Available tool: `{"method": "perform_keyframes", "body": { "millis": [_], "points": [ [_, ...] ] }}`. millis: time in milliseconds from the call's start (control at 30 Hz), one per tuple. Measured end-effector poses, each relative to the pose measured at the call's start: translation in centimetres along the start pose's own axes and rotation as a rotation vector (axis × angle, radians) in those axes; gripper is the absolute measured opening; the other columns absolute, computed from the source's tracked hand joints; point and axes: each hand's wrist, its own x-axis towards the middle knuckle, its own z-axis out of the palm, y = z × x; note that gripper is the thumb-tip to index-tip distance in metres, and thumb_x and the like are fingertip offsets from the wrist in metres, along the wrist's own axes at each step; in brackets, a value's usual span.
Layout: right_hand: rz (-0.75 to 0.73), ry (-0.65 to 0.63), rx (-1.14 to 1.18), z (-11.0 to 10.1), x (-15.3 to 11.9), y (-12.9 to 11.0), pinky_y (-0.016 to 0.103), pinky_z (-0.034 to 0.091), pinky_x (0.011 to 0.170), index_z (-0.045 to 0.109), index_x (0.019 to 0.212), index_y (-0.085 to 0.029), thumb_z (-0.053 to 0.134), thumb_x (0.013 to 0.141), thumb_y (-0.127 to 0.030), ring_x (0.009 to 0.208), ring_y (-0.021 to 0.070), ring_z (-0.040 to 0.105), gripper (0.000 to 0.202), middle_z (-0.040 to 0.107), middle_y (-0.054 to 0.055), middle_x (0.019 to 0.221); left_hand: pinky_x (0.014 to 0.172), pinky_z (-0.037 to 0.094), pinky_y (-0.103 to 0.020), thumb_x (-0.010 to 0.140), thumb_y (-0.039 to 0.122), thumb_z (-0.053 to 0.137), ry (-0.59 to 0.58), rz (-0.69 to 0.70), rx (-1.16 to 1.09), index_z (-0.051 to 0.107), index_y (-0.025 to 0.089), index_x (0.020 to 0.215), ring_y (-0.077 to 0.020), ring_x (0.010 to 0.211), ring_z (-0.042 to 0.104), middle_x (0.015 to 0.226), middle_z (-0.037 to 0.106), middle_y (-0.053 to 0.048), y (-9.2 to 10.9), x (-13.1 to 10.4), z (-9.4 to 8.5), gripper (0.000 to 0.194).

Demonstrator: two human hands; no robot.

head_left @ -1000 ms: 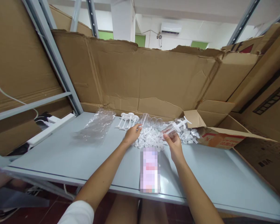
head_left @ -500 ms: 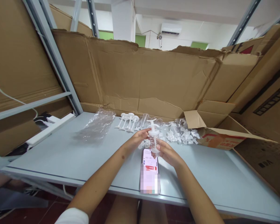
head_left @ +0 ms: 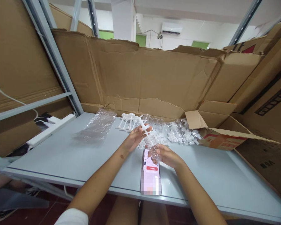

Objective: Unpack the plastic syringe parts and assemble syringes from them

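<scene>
In front of me, above the phone (head_left: pixel 152 182), I hold a clear, ribbed plastic barrel (head_left: pixel 151 144) that looks like a syringe body. My right hand (head_left: pixel 165 155) is closed around its lower end. The fingers of my left hand (head_left: pixel 137 137) close on a white plunger (head_left: pixel 145 127) at the upper end, which tilts to the left. How deep it sits in the barrel I cannot tell. Just behind my hands lie several white plungers (head_left: pixel 128 120), several clear barrels (head_left: pixel 157 122) and a pile of small white plastic pieces (head_left: pixel 162 137).
A crumpled clear bag (head_left: pixel 98 125) lies on the grey table (head_left: pixel 96 159), left of the plungers. More clear and white parts (head_left: pixel 184 135) lie beside an open carton (head_left: pixel 222 140) at right. Cardboard (head_left: pixel 150 75) walls the back, and a power strip (head_left: pixel 51 129) runs along the left edge.
The upright barrel and plunger now tilt, the plunger's top leaning left. My left hand has shifted slightly left and up, its fingers now around the plunger. My right hand stays near the same spot.
</scene>
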Motion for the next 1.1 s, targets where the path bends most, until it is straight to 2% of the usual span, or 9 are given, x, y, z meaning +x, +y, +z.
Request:
{"method": "perform_keyframes", "body": {
  "millis": [167,267,400,500,633,700,767,933,1100],
  "points": [
    [-0.039,0.071,-0.070,-0.3,0.0,-0.1,0.025,0.041,0.056,0.058,0.096,-0.018,0.065,0.070,-0.037,0.060,0.0118,0.056,0.033,0.063,0.005,0.087,0.094,0.036,-0.035,0.070,0.038,0.064,0.036,0.053,0.087,0.061,0.020,0.106,-0.0222,0.106,0.052,0.112,0.058,-0.007,1.0,0.0,-0.4,0.040],
    [-0.073,0.107,-0.112,-0.6,0.0,-0.1,0.024,0.040,0.055,0.058,0.097,-0.019,0.063,0.071,-0.037,0.061,0.0113,0.055,0.033,0.064,0.006,0.091,0.093,0.037,-0.032,0.069,0.032,0.065,0.042,0.056,0.148,0.058,0.020,0.111,-0.0196,0.103,0.052,0.104,0.060,-0.006,1.5,-0.3,-0.1,0.044],
    [-0.093,0.162,-0.142,-0.6,0.0,-0.1,0.024,0.039,0.055,0.058,0.099,-0.020,0.064,0.070,-0.038,0.062,0.0120,0.055,0.035,0.064,0.005,0.091,0.089,0.039,-0.033,0.066,0.027,0.069,0.053,0.043,0.239,0.036,0.027,0.131,-0.0171,0.095,0.056,0.092,0.061,-0.002,1.9,-0.5,0.4,0.072],
    [-0.121,0.215,-0.144,-0.6,-0.1,-0.3,0.023,0.038,0.055,0.057,0.101,-0.021,0.064,0.070,-0.041,0.062,0.0117,0.054,0.037,0.064,0.004,0.090,0.086,0.041,-0.035,0.065,0.028,0.070,0.057,0.046,0.301,0.024,0.029,0.134,-0.0190,0.095,0.056,0.096,0.061,-0.003,1.8,-0.5,0.3,0.083],
    [-0.147,0.247,-0.158,-0.5,-0.1,-0.5,0.023,0.037,0.055,0.057,0.103,-0.021,0.064,0.070,-0.039,0.062,0.0112,0.054,0.038,0.063,0.003,0.087,0.088,0.040,-0.033,0.068,0.038,0.066,0.075,0.098,0.344,0.041,0.024,0.123,-0.0205,0.104,0.052,0.114,0.056,-0.008,1.7,-0.2,0.0,0.062],
    [-0.148,0.238,-0.169,-0.4,-0.1,-0.6,0.022,0.037,0.054,0.058,0.103,-0.021,0.063,0.070,-0.037,0.061,0.0107,0.053,0.037,0.063,0.002,0.086,0.087,0.040,-0.031,0.074,0.051,0.055,0.109,0.113,0.344,0.051,0.019,0.112,-0.0197,0.102,0.053,0.113,0.056,-0.010,1.8,0.0,-0.2,0.050],
    [-0.144,0.234,-0.190,-0.3,-0.1,-0.7,0.022,0.036,0.053,0.058,0.102,-0.021,0.063,0.070,-0.036,0.060,0.0109,0.052,0.035,0.062,0.002,0.084,0.081,0.042,-0.028,0.077,0.056,0.045,0.181,0.131,0.379,0.057,0.016,0.100,-0.0182,0.095,0.054,0.106,0.059,-0.010,2.0,0.1,-0.4,0.048],
    [-0.128,0.279,-0.220,-0.3,-0.1,-0.8,0.023,0.037,0.051,0.060,0.098,-0.021,0.065,0.068,-0.036,0.060,0.0123,0.054,0.034,0.064,0.002,0.082,0.061,0.041,-0.023,0.075,0.043,0.053,0.338,0.218,0.403,0.063,0.014,0.085,-0.0114,0.068,0.053,0.077,0.060,-0.005,3.8,0.4,-0.9,0.032],
    [-0.146,0.376,-0.206,-1.1,-0.2,-0.9,0.022,0.036,0.051,0.060,0.099,-0.023,0.064,0.070,-0.035,0.057,0.0104,0.054,0.032,0.063,0.000,0.080,0.054,0.038,-0.020,0.072,0.035,0.056,0.413,0.399,0.265,0.062,0.015,0.085,-0.0072,0.057,0.048,0.064,0.051,0.001,7.8,0.3,-1.1,0.024]
  ]
}}
